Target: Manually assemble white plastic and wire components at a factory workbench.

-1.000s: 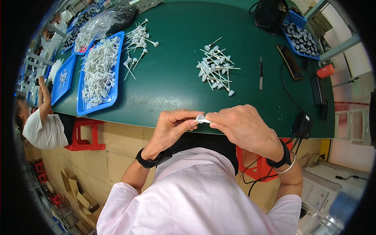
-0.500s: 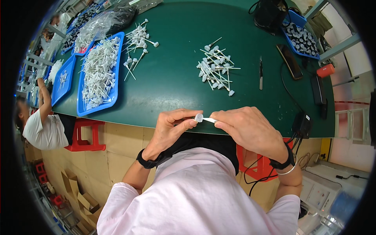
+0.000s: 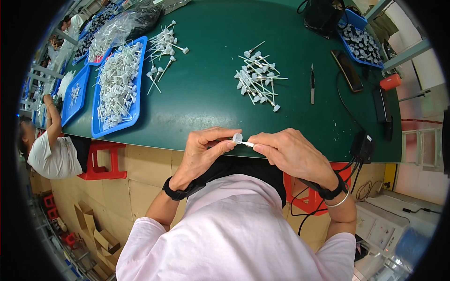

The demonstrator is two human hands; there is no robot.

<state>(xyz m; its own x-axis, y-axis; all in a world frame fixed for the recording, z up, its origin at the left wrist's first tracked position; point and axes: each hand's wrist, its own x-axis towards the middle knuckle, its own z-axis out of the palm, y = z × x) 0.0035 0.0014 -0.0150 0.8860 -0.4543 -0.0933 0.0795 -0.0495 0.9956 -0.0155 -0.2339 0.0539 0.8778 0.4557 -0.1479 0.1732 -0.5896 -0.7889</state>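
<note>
Both my hands meet over the near edge of the green table (image 3: 211, 93), pinching one small white plastic stick part (image 3: 240, 140) between them. My left hand (image 3: 204, 152) grips its round cap end with thumb and forefinger. My right hand (image 3: 290, 152) holds the thin stem end. A loose pile of the same white stick parts (image 3: 258, 79) lies on the table beyond my hands. A second, smaller scatter of white parts (image 3: 164, 44) sits further left.
A blue tray (image 3: 133, 110) full of white sticks lies at the left, with more blue trays (image 3: 75, 93) beyond it. Tweezers (image 3: 312, 84), a dark phone (image 3: 347, 70), a blue bin of dark parts (image 3: 363, 42) and cables lie right. Another person (image 3: 49, 150) sits left by a red stool (image 3: 105, 161).
My hands have stayed in the same place at the table edge. The small white part has turned slightly between my fingertips, with its cap now showing more clearly.
</note>
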